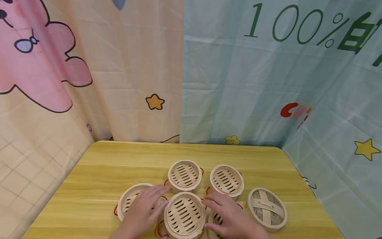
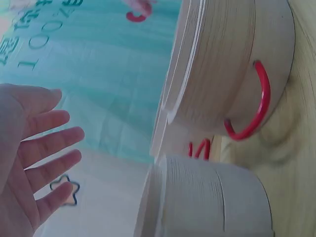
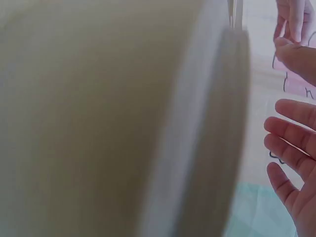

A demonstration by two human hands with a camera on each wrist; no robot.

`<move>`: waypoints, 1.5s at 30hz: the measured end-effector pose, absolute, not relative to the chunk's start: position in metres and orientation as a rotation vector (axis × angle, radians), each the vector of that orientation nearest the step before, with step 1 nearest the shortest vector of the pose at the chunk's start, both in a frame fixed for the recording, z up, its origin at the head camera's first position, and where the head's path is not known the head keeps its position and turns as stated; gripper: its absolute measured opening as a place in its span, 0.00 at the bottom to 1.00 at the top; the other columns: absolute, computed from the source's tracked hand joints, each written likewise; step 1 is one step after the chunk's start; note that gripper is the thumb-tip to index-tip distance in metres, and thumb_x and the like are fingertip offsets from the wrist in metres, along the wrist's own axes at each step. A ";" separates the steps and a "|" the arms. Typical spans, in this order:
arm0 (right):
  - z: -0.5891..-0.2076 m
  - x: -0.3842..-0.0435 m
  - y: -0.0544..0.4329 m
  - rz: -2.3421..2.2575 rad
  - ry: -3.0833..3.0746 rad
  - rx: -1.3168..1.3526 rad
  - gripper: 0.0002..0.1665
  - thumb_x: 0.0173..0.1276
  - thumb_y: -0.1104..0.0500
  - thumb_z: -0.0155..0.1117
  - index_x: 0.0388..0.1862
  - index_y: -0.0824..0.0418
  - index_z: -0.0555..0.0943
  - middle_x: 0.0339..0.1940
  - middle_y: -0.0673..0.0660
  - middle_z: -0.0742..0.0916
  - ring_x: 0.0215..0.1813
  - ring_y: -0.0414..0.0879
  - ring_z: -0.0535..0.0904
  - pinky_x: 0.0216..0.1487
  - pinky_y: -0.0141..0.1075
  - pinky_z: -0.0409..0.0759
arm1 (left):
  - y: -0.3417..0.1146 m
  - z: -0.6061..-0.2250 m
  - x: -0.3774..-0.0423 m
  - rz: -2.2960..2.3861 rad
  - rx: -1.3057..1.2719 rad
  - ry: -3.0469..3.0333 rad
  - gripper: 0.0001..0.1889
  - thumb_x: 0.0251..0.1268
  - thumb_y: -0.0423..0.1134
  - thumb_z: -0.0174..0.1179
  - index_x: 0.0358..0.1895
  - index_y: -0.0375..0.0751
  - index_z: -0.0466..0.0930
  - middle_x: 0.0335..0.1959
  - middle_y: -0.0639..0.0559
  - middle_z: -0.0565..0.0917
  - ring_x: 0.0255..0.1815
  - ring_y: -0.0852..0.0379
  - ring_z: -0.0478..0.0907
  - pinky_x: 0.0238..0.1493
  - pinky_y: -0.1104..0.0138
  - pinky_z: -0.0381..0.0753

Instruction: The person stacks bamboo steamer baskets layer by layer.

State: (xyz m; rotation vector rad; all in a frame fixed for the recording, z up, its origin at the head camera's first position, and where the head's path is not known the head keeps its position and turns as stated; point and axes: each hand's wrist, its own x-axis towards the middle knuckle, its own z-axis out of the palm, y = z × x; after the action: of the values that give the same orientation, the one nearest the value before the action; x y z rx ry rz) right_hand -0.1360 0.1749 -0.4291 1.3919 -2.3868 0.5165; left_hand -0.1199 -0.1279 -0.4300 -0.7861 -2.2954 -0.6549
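Note:
Several small bamboo steamer baskets with slatted bottoms and red side loops stand on the table. My left hand [image 1: 145, 209] is over the left basket [image 1: 126, 201], hiding part of it, fingers extended. Between the two hands is the front middle basket [image 1: 185, 214]. My right hand [image 1: 228, 214] hovers over the front right basket [image 1: 217, 218], mostly covering it. Both wrist views show spread fingers holding nothing: the left hand [image 2: 29, 153] beside a basket wall [image 2: 222, 59], the right hand [image 3: 296, 148] beyond a blurred pale rim [image 3: 197, 123] close to the lens.
Two more baskets stand behind, one at back middle [image 1: 185, 176] and one at back right [image 1: 226, 181]. A woven steamer lid [image 1: 267, 209] with crossed bands lies at the right. The yellow wooden table [image 1: 119, 159] has printed curtains [image 1: 143, 66] behind it.

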 end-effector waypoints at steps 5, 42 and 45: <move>-0.436 -0.133 0.169 0.516 -2.263 1.477 0.32 0.53 0.45 0.71 0.52 0.61 0.77 0.51 0.54 0.79 0.54 0.44 0.73 0.52 0.37 0.72 | -0.145 -0.434 -0.113 -0.807 -0.623 -2.273 0.20 0.51 0.33 0.67 0.51 0.48 0.79 0.47 0.56 0.81 0.50 0.55 0.76 0.53 0.68 0.70; -0.455 -0.132 0.147 0.232 -2.067 1.710 0.17 0.43 0.58 0.74 0.33 0.57 0.80 0.35 0.48 0.80 0.42 0.42 0.75 0.47 0.30 0.70 | -0.220 -0.504 -0.114 -2.194 0.646 -1.837 0.10 0.61 0.35 0.61 0.40 0.59 0.81 0.33 0.73 0.80 0.40 0.80 0.73 0.43 0.81 0.74; -0.456 -0.131 0.146 0.220 -2.071 1.708 0.13 0.47 0.56 0.72 0.32 0.56 0.80 0.33 0.48 0.80 0.41 0.40 0.75 0.47 0.29 0.71 | -0.220 -0.506 -0.114 -2.154 0.647 -1.897 0.12 0.60 0.33 0.60 0.37 0.60 0.80 0.33 0.74 0.80 0.40 0.82 0.72 0.44 0.81 0.73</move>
State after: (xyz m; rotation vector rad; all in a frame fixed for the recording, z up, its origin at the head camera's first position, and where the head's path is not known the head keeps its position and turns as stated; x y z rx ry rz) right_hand -0.1307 0.1456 -0.4555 1.7083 -2.0713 0.2198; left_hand -0.1136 -0.2202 -0.5065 0.6475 -1.8974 -2.1535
